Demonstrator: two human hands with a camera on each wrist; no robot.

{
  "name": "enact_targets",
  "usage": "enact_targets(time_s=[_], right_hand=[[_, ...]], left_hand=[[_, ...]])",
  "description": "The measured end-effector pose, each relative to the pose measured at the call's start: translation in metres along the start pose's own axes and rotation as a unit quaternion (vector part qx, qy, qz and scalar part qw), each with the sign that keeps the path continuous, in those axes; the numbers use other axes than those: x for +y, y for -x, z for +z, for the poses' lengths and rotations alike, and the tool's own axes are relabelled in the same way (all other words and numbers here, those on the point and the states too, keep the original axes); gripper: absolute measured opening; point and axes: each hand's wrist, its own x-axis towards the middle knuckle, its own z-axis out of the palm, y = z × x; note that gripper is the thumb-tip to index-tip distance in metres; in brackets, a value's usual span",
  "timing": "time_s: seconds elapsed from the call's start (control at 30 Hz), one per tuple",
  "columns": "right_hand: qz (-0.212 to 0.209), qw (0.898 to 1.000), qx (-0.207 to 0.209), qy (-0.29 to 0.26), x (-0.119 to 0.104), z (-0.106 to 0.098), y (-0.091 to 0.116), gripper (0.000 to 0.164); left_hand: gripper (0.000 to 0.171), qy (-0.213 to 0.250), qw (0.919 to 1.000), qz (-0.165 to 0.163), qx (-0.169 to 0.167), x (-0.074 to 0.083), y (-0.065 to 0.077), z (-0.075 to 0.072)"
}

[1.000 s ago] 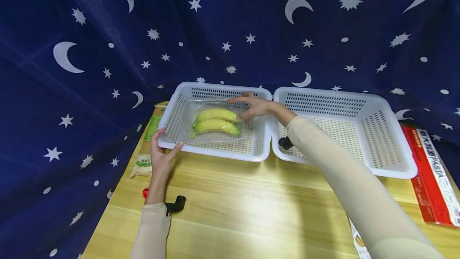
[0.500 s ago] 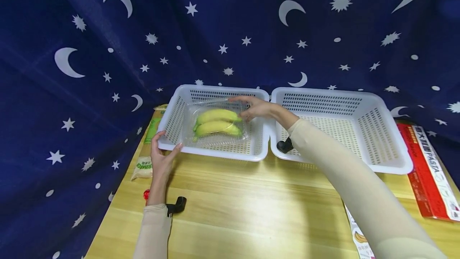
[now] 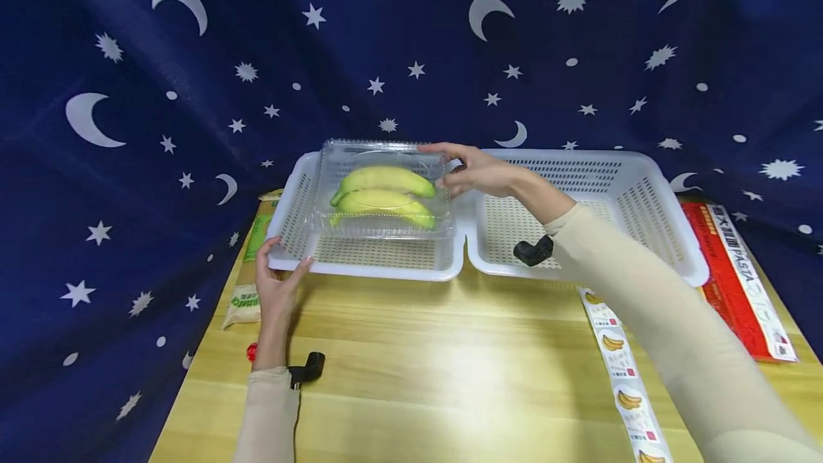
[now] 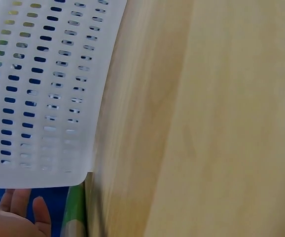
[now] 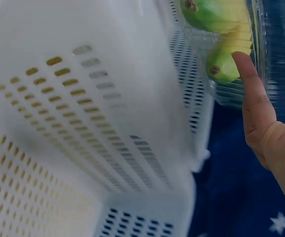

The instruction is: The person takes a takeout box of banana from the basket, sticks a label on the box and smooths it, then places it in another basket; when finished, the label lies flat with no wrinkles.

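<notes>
White glare sits on the near tabletop [image 3: 411,363], soft shadow to its right; the far cloth [image 3: 444,27] hangs dim, the clear box [image 3: 350,156] glints, and the right wrist view looks slightly blurred.

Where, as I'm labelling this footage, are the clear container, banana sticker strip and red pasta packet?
Clear container [image 3: 376,156], head view, bare upper part
Banana sticker strip [image 3: 623,375], head view, middle stretch
Red pasta packet [image 3: 725,284], head view, red face
</notes>
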Motion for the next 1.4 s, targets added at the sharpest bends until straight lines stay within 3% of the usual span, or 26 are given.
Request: enact_targets(time_s=[0.2,0.37,0.6,0.77,0.97,1.1,1.4], right_hand=[[-0.018,1.0,-0.005,-0.001,-0.014,-0.003,0.047,0.067],[-0.044,0.999,-0.017,-0.002,-0.008,0.005,0.096,0.071],[-0.048,0.991,0.035,0.12,0.016,0.031,0.161,0.067],[-0.05,0.989,0.05,0.132,0.034,0.058,0.196,0.068],[-0.06,0.997,0.029,0.042,0.058,0.091,0.223,0.069],[-0.044,0.999,0.025,-0.001,0.078,0.104,0.234,0.069],[-0.045,0.993,0.088,0.065,0.12,0.126,0.245,0.073]], left_hand=[[0.072,-0.024,0.9996,0.002,0.017,0.002,0.003,-0.002],[0.071,-0.022,0.9996,0.002,0.017,0.0,0.005,-0.003],[0.07,-0.037,0.9989,-0.018,0.025,-0.002,0.004,-0.004],[0.07,-0.034,0.9987,-0.024,0.031,-0.004,0.005,-0.004],[0.069,-0.026,0.9988,-0.019,0.036,-0.002,0.009,-0.002],[0.069,-0.027,0.9989,-0.013,0.036,-0.006,0.008,-0.002],[0.07,-0.018,0.9992,0.002,0.035,-0.021,-0.002,0.001]])
